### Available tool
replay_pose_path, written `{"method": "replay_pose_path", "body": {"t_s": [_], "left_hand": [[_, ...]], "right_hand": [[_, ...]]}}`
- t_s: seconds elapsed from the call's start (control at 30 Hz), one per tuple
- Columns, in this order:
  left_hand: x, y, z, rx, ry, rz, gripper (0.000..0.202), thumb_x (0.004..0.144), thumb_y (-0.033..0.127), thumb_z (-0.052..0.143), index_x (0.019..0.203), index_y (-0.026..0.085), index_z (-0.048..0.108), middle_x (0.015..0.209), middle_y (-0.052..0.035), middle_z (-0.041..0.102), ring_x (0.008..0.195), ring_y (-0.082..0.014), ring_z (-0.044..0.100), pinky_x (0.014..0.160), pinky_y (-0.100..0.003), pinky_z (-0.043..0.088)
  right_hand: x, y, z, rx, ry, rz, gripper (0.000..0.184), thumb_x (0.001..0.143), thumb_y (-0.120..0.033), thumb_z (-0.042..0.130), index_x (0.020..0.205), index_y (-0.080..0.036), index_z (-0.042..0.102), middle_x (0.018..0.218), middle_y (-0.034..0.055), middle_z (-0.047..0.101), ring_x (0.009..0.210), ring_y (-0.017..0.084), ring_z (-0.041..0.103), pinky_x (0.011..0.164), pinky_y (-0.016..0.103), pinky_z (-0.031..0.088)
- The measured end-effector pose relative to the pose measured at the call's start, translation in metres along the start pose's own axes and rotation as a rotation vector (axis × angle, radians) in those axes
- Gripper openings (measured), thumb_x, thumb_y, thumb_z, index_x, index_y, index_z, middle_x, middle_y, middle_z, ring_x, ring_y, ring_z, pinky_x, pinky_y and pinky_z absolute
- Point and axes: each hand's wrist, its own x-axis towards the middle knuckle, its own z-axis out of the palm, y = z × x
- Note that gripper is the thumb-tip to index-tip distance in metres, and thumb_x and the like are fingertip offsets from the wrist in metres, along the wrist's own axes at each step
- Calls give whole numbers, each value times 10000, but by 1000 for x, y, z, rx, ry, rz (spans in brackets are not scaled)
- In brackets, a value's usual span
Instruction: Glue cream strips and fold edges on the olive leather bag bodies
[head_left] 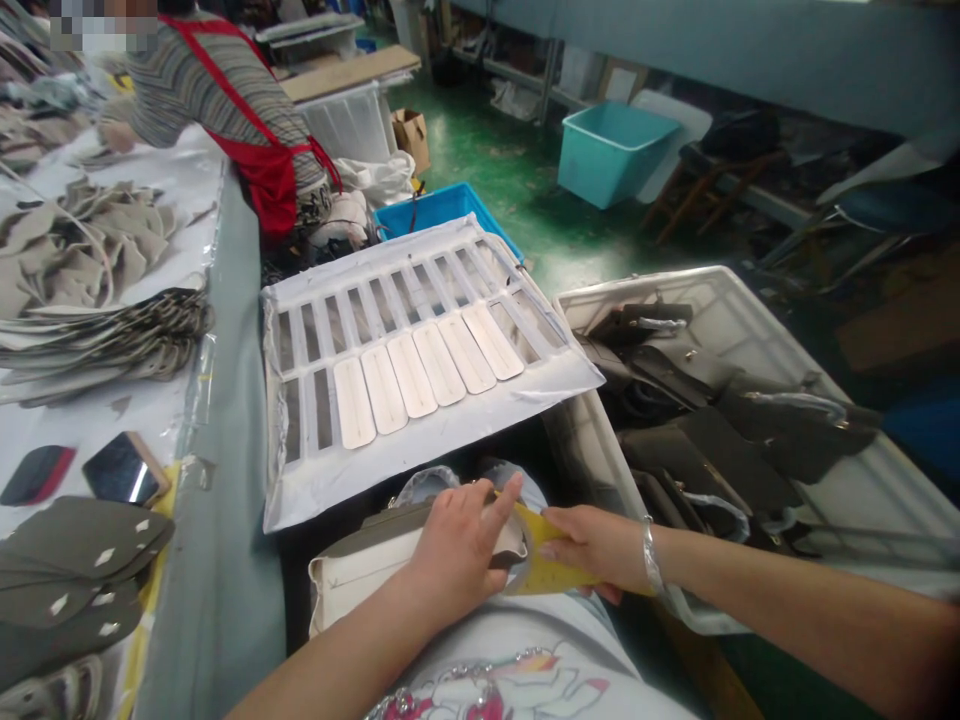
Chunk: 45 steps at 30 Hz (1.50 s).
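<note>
My left hand (pixel 461 545) grips the top edge of a cream and olive handbag (pixel 375 570), which rests in my lap. The bag's lower part is out of sight below the frame of my arm. My right hand (pixel 592 545) pinches a yellow curved plastic piece (pixel 544 565), whose end meets the bag's edge under my left thumb. A silver bangle (pixel 651 555) circles my right wrist. Just beyond my hands lies a white slotted board (pixel 420 465) carrying several cream strips (pixel 439 365) in a row.
To the right, a white plastic bin (pixel 675 295) holds dark handbags (pixel 720 430). On the left, a long table (pixel 187 410) bears stacks of grey-beige cut pieces (pixel 82 240). A person in a red apron (pixel 247 130) works beyond it. A blue crate (pixel 442 210) and a teal tub (pixel 611 150) stand farther back.
</note>
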Motion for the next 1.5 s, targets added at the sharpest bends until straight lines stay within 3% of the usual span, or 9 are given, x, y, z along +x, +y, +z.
{"method": "replay_pose_path", "body": {"t_s": [0.23,0.37,0.5,0.63,0.83,1.1,1.27,1.5], "left_hand": [[-3,-7,-3,-1,-50,36,1040,622,232,656,1410,286,-19,1335,-143,334,1181,-315,372,962,-454,300],[-5,-10,-6,-26,-107,38,1058,596,199,662,1410,279,-10,1368,-137,308,1213,-314,344,987,-447,283],[-5,-12,-6,-47,-84,37,1048,587,196,613,1412,227,-32,1371,-131,317,1214,-299,338,999,-437,278],[-6,-13,-5,-51,-91,36,1038,557,192,601,1413,168,13,1371,-140,326,1203,-290,343,1010,-421,271],[-9,-3,3,41,19,-43,909,577,145,565,1387,74,157,1328,-165,372,1192,-291,338,1017,-424,253],[-7,1,1,84,36,-36,947,642,120,566,1418,232,35,1299,-152,378,1180,-301,377,979,-448,294],[-2,-1,2,49,49,-37,914,662,91,517,1421,225,26,1301,-157,383,1188,-300,373,983,-453,286],[-2,-1,2,24,36,-47,944,615,78,509,1422,196,34,1305,-151,392,1187,-293,371,998,-451,272]], "right_hand": [[5,10,20,208,29,-26,240,845,-407,411,892,-172,403,535,-47,525,320,64,402,295,178,322],[5,11,40,283,168,7,180,855,-349,394,878,-171,410,518,-54,514,315,58,389,284,160,295],[6,13,65,376,331,60,158,855,-333,388,898,-182,402,517,-64,493,349,76,421,311,180,338],[8,12,79,457,380,36,192,847,-364,401,913,-184,408,510,-67,479,372,83,426,338,194,344],[3,0,76,455,426,24,269,801,-416,445,910,-171,464,626,-16,551,506,115,501,422,226,382],[6,6,68,312,470,-86,376,792,-495,426,896,-152,539,905,77,635,839,216,577,728,326,462],[9,8,66,228,480,-61,463,783,-515,386,971,-118,534,941,122,638,853,240,583,754,355,453],[10,5,74,243,553,-11,503,757,-559,376,980,-140,543,920,111,646,830,242,593,728,348,445]]}}
